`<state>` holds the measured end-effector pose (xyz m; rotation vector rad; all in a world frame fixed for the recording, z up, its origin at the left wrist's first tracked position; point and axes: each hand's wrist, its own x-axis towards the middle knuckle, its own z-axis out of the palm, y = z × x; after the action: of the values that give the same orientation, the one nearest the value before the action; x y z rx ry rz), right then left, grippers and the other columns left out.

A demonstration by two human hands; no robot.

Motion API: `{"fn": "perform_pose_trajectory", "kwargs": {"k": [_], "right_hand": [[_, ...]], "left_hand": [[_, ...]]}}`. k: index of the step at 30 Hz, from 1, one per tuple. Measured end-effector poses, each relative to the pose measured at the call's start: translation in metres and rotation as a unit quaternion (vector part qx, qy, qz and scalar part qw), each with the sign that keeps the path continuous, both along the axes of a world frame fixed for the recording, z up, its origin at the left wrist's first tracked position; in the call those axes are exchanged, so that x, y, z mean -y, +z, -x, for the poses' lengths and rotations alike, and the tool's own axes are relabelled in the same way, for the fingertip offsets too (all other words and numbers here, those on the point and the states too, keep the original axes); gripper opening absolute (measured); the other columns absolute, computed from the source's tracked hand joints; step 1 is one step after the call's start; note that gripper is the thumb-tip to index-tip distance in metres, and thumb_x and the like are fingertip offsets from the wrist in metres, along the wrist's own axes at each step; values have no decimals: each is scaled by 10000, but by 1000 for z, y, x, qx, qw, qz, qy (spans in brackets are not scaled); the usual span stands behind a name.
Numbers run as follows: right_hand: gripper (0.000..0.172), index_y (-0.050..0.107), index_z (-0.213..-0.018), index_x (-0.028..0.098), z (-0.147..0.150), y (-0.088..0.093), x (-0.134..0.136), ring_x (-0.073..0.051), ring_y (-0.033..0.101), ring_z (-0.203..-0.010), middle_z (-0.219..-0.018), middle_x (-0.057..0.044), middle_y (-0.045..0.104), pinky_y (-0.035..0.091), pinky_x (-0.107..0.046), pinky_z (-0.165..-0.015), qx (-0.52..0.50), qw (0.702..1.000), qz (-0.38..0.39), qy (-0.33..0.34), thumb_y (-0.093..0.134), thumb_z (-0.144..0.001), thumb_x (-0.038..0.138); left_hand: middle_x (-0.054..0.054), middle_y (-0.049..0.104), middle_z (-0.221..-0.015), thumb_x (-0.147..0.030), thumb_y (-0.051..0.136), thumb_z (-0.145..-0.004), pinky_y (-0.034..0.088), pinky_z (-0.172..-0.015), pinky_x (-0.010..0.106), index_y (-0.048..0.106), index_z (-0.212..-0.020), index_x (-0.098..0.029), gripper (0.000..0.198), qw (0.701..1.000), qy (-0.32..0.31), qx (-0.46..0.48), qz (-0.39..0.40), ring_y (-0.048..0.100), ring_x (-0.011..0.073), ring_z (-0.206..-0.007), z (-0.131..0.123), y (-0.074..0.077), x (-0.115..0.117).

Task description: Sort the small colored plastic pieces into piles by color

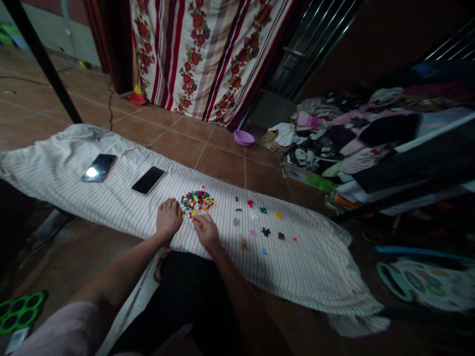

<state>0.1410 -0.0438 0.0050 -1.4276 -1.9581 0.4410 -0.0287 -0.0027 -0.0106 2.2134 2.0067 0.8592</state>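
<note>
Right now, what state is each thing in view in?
left hand, resting on the striped cloth, beside the bead pile
right hand, fingertips at the pile's near edge
bead pile, heaped, mixed colours
loose beads, scattered apart, right of the pile
left phone, face up, screen glinting
right phone, face up, screen dark
purple bowl, upright on the floor

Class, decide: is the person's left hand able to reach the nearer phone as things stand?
Probably yes. The left hand rests on the striped cloth close to the nearer phone, and only bare cloth lies between them.
</note>
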Motion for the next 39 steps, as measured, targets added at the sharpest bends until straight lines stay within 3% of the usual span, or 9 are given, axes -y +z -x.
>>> {"fn": "perform_pose_trajectory", "kwargs": {"k": [4, 8, 14, 22, 31, 39], "right_hand": [[289, 730, -1112, 290, 36, -5, -8, -183, 624, -920, -991, -56, 643, 517, -279, -820, 92, 996, 19, 9, 524, -932, 197], [332, 720, -1148, 306, 43, -10, -14, -194, 615, -904, -974, -63, 644, 520, -281, -798, 127, 992, 20, -18, 507, -933, 169], [385, 648, -1266, 252, 31, -16, -9, -191, 615, -993, -1062, -77, 646, 510, -305, -926, 34, 999, -15, -33, 418, -966, 180], [304, 722, -1066, 218, 17, -22, -23, -193, 609, -1012, -1021, -77, 653, 501, -321, -938, -31, 995, -41, -83, 432, -974, 231], [229, 761, -1000, 229, 11, -11, -55, -214, 580, -1015, -966, -70, 661, 456, -346, -957, 61, 992, 12, -111, 542, -935, 204], [225, 751, -1068, 260, 27, 15, -61, -217, 552, -1097, -1075, -72, 667, 426, -304, -959, 170, 976, 99, -97, 564, -944, 246]], "left_hand": [[178, 625, -1266, -185, 360, -918, 398, -1048, 460, 617, -1089, -143, 311, 1000, -9, 22, -2, 531, 281, -1243, 4, -7, -2], [178, 631, -1254, -146, 372, -894, 410, -1044, 481, 619, -1097, -159, 321, 999, -5, 43, 3, 538, 282, -1248, 4, -13, -3], [195, 617, -1271, -147, 354, -898, 392, -1067, 484, 608, -1076, -147, 310, 1000, -4, 28, 6, 526, 290, -1261, 0, -7, 1], [237, 543, -1404, -215, 363, -918, 322, -1123, 525, 559, -1235, -67, 401, 1000, 0, -29, 13, 447, 350, -1368, -6, -7, 0], [227, 524, -1436, -257, 398, -910, 322, -1126, 524, 568, -1267, -90, 429, 998, 7, -54, 24, 437, 359, -1382, -7, -8, -2], [200, 515, -1455, -265, 381, -916, 324, -1136, 490, 580, -1260, -86, 436, 995, 21, -91, 45, 441, 339, -1381, -9, -1, -1]]}}
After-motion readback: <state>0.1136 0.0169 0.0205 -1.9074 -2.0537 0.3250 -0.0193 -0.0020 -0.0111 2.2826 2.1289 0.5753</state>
